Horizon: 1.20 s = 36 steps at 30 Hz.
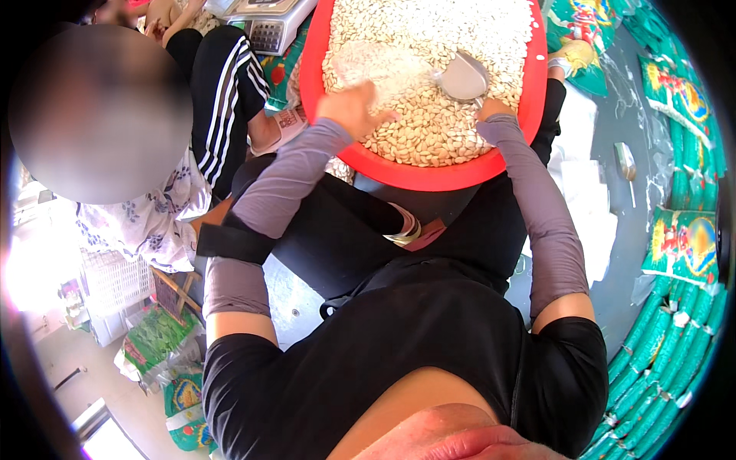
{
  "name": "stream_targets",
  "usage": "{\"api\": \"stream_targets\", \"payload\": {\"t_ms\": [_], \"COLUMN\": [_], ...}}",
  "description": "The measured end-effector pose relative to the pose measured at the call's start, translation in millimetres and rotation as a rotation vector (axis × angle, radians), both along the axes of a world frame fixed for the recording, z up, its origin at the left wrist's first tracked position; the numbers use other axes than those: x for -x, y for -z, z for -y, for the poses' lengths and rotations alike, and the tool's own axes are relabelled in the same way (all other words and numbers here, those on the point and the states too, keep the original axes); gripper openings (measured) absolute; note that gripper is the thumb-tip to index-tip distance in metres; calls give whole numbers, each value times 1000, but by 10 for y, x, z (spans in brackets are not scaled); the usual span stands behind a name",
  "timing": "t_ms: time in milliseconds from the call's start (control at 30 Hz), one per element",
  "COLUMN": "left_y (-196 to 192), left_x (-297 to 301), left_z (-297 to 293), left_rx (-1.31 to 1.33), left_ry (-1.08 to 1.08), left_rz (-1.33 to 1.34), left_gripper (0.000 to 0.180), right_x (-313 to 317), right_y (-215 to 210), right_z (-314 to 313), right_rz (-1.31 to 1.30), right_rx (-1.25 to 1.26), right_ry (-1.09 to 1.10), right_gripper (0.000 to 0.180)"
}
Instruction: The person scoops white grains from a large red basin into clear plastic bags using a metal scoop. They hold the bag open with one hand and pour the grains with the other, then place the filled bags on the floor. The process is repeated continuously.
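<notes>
Red basin (418, 175) of seeds: left hand (351, 107) pinches a clear bag (376, 67) (right hand (494, 107) grips a metal scoop (462, 77)).

The basin (337, 146) is smooth, glossy red plastic, heaped with matt, pale seeds (429, 123). The scoop (464, 75) in the right hand (491, 107) is dull grey metal, and the bag (376, 65) at the left hand (353, 107) is thin, clear, shiny film. The sleeves (537, 215) are soft matt grey cloth; the packets (682, 245) are glossy printed foil.
</notes>
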<state>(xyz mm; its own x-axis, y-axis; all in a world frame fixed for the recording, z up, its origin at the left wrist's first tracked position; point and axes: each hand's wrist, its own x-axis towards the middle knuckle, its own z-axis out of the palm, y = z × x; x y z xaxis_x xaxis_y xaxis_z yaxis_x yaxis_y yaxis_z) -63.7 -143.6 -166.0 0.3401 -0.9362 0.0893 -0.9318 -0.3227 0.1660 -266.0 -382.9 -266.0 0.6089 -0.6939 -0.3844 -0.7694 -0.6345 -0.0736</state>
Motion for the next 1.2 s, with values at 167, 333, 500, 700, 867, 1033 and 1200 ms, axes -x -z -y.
{"api": "stream_targets", "payload": {"t_ms": [167,333,500,700,867,1033,1200], "left_y": [558,1028,361,357,310,268,195], "left_x": [121,-53,106,23,-88,-236,-549], "left_z": [-62,26,-9,-37,19,88,107], "left_rx": [-278,-206,-265,-418,-401,-206,-69], "left_ry": [3,106,20,155,47,-57,-303], "left_rz": [-508,-810,-617,-507,-471,-526,-142], "left_gripper": [40,37,39,37,35,29,22], "right_x": [53,443,499,-462,-610,-391,-224], "right_y": [84,-1175,-764,1222,1063,745,338], "right_z": [537,604,702,37,-253,-211,16], "right_rz": [278,-173,-234,62,273,389,546], "right_rx": [-438,-303,-344,-273,-384,-322,-503], "right_ry": [160,-168,-75,246,220,238,434], "right_gripper": [34,55,78,81,78,73,62]}}
